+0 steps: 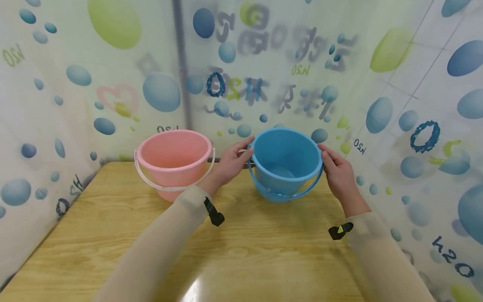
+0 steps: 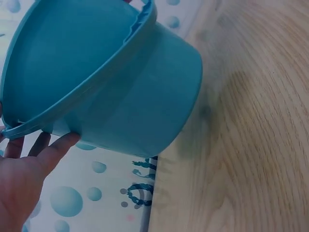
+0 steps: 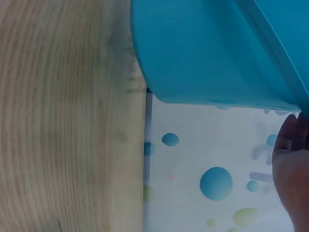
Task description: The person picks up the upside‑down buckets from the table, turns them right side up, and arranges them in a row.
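A blue bucket is held by its rim between both hands, its mouth facing up and toward me and its blue handle hanging down the front. My left hand grips the rim at the left, thumb toward the front; in the left wrist view its fingers lie under the rim. At the opposite side my right hand pinches the rim, and in the right wrist view its fingers are partly cut off by the frame. Whether the bucket's base touches the table cannot be told.
A pink bucket with a white handle stands left of the blue one, close to my left forearm. Both are near the back of the wooden table. Patterned walls rise behind and on both sides.
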{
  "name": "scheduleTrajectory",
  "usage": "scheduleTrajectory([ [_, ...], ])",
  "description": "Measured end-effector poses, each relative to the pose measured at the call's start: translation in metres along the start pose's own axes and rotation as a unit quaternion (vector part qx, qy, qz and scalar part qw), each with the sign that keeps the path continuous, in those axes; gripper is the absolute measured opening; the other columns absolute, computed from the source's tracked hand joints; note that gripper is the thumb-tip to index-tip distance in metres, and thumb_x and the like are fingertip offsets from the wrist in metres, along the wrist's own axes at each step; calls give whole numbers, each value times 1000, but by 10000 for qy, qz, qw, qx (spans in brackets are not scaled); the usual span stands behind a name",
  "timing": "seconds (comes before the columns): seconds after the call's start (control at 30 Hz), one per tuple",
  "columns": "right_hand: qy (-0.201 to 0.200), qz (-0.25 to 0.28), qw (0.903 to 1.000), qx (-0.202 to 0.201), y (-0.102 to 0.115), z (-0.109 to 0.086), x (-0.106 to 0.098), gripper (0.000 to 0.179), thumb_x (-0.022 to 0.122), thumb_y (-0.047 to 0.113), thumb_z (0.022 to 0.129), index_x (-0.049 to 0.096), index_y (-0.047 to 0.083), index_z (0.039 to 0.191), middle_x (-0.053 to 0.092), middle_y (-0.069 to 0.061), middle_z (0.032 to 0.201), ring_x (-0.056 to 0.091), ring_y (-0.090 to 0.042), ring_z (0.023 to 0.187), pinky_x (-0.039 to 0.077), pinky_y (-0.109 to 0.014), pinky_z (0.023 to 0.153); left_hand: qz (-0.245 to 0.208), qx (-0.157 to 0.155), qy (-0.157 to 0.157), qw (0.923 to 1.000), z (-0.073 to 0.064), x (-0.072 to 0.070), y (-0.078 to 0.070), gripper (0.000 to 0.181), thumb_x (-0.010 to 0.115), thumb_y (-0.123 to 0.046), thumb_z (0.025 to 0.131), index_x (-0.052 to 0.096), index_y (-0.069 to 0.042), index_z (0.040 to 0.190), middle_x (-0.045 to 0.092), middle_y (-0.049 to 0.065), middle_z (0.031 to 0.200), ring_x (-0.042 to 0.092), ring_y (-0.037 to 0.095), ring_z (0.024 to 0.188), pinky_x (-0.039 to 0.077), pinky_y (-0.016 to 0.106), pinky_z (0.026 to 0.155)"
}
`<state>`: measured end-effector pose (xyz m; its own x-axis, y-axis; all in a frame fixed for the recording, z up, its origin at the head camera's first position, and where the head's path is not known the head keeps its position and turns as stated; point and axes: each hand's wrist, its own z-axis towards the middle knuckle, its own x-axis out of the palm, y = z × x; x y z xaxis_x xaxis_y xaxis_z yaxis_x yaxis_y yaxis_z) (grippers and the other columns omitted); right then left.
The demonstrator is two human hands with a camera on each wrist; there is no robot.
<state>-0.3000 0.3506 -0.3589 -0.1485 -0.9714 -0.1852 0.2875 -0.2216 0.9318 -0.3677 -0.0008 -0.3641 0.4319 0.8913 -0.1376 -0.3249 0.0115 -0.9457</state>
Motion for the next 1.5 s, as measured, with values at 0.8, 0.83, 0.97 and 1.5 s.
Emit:
scheduleTrajectory([
  [0.8,263,869,9927,789,-30,44,17,62,52,31,118,32,15,174,16,-3,186,23,-26,170,22,-45,139,-145,-331,-353,9987,31,12,34,64,55,-30,117,30,-18,175,48,21,163,51,38,155,59,55,111],
  [0.83,325,723,9936,806,-32,44,16,63,52,33,118,30,18,175,15,-2,186,21,-27,170,22,-48,139,-70,-385,-325,9987,31,13,34,68,58,-33,116,29,-20,176,46,19,167,51,38,155,59,55,111],
  [0.97,611,184,9945,829,-41,43,14,69,47,50,117,22,28,178,9,-1,187,15,-30,172,21,-60,138,263,-663,-165,9973,29,14,37,86,71,-46,107,22,-34,177,38,14,175,50,40,155,58,59,112],
  [1.5,444,-3,9953,865,-59,40,20,62,33,57,118,20,41,176,13,-3,186,19,-44,169,23,-82,126,47,-796,-137,9967,23,19,42,91,73,-52,104,18,-41,176,38,21,167,47,48,154,60,63,106],
])
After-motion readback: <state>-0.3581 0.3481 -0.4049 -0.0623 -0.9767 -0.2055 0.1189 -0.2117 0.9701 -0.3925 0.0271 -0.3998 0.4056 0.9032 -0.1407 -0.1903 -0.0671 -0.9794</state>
